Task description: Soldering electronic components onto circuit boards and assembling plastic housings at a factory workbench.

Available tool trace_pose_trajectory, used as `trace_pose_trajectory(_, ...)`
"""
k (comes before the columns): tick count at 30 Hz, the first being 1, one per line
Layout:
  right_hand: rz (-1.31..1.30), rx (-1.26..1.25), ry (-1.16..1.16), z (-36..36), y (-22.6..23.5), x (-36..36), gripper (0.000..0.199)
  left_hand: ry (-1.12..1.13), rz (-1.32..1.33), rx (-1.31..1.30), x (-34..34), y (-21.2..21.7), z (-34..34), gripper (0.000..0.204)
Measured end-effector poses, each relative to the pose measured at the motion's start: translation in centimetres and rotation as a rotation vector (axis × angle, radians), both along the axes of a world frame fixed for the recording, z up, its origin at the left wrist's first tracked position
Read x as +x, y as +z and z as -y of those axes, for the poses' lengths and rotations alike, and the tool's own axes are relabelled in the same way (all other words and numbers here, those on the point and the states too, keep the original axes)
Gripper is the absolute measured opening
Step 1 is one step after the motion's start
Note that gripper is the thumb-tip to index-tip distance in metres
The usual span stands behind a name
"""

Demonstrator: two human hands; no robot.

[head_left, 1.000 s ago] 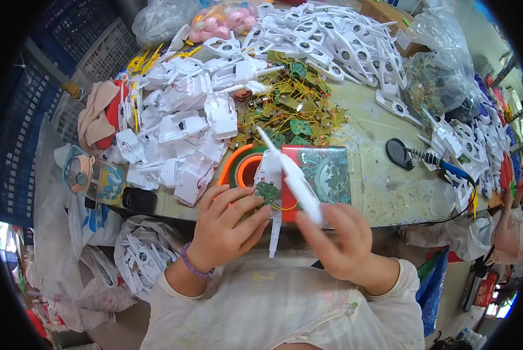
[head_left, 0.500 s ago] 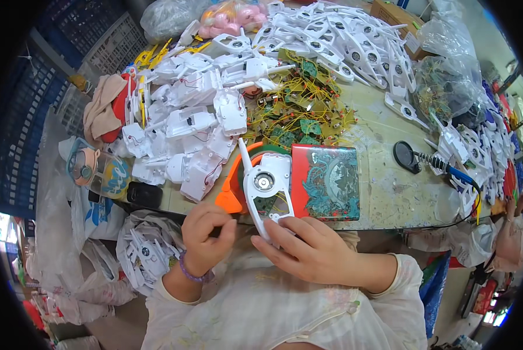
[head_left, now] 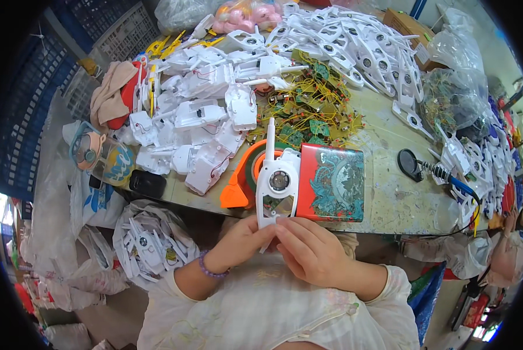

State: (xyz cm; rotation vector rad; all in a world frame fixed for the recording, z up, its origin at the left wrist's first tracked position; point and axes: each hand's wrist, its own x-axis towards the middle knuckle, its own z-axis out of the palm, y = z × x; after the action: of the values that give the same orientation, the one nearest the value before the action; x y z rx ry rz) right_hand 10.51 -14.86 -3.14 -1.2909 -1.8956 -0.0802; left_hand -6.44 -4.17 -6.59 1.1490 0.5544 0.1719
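Both hands meet at the lower end of a white plastic casing (head_left: 263, 185) with a long antenna-like stick, a round metallic speaker and a cut-out window. My left hand (head_left: 242, 240) pinches its bottom end from the left. My right hand (head_left: 315, 252) has its fingers bent over the same end from the right, touching the left fingertips. Behind the casing lies an orange tape dispenser (head_left: 235, 185), partly covered. Just right of it is a red box (head_left: 305, 185) with a teal, worn picture on its lid. My fingers hide the casing's lower tip.
White casing shells (head_left: 198, 119) with red wires heap at the left. Green circuit boards (head_left: 311, 111) with yellow wires pile in the middle; speaker-fitted casings (head_left: 360, 49) lie behind. A soldering iron (head_left: 459, 185) rests in its coiled stand (head_left: 409, 165) at right. A black phone-like object (head_left: 147, 184) sits near the left edge.
My left hand has come over to the casing and now grips its bottom end. The casing stands more upright, its stick pointing straight away from me. The whole view has shifted slightly.
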Motion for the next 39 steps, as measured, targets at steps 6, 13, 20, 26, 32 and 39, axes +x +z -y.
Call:
trace_pose_trajectory(6, -0.103, 0.052, 0.036, 0.8, -0.9, 0.7, 0.055, 0.119, -0.002, 0.044, 0.2, 1.0, 1.2, 0.027)
trace_pose_trajectory(13, -0.077, 0.140, 0.199, 2.7, -1.6, 2.3, 0.065, 0.191, -0.019, 0.532, -5.0, 0.8, 3.4, 0.027)
trace_pose_trajectory(20, -0.124, 0.123, 0.265, 1.8, -2.7, 1.9, 0.061, 1.142, -0.184, 0.555, -14.0, -4.5, 3.1, 0.032)
trace_pose_trajectory(26, -0.153, 0.045, 0.333, 1.0, -3.0, 1.0, 0.053, 1.001, -0.844, 0.128, -21.8, -8.1, 0.9, 0.049)
trace_pose_trajectory(32, -0.265, -0.305, 0.451, -0.3, -3.7, -0.8, 0.033, 0.919, -0.897, 0.000, -23.2, -10.0, -0.9, 0.050)
trace_pose_trajectory(39, -0.370, -0.971, 0.568, -5.7, -7.3, -5.7, 0.032, 0.864, -0.828, -0.309, -24.8, -12.5, -5.2, 0.044)
